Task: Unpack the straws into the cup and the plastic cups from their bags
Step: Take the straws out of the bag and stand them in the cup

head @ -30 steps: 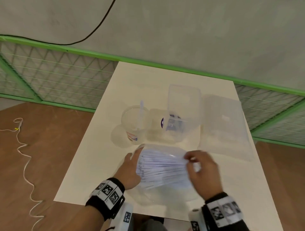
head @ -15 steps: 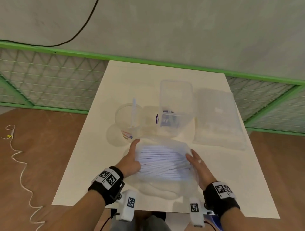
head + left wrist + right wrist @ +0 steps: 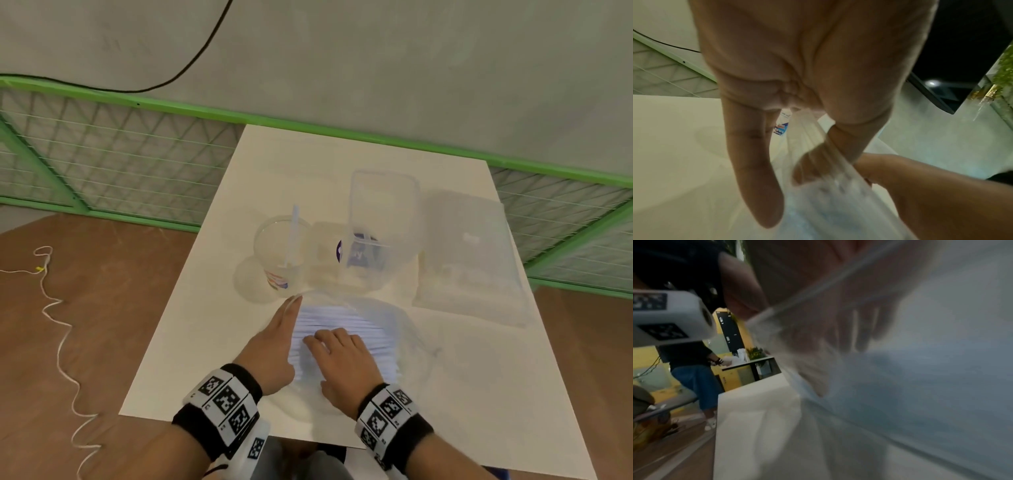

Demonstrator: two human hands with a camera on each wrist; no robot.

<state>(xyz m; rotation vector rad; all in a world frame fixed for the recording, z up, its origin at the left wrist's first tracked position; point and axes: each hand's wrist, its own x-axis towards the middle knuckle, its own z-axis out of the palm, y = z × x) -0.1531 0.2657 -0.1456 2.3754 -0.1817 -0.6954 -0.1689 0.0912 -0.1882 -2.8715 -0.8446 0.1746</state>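
Both hands now sit on the clear plastic bag of white paper-wrapped straws point(image 3: 346, 329) at the near middle of the cream bench point(image 3: 205, 325). Half a second ago the right hand point(image 3: 346, 366) flanked the bag's right end; it has crossed onto the straws, fingers curled over them through the film. The left hand point(image 3: 274, 346) stays at the left end, fingers pinching the film. One straw stands in the clear printed cup point(image 3: 281, 253) behind.
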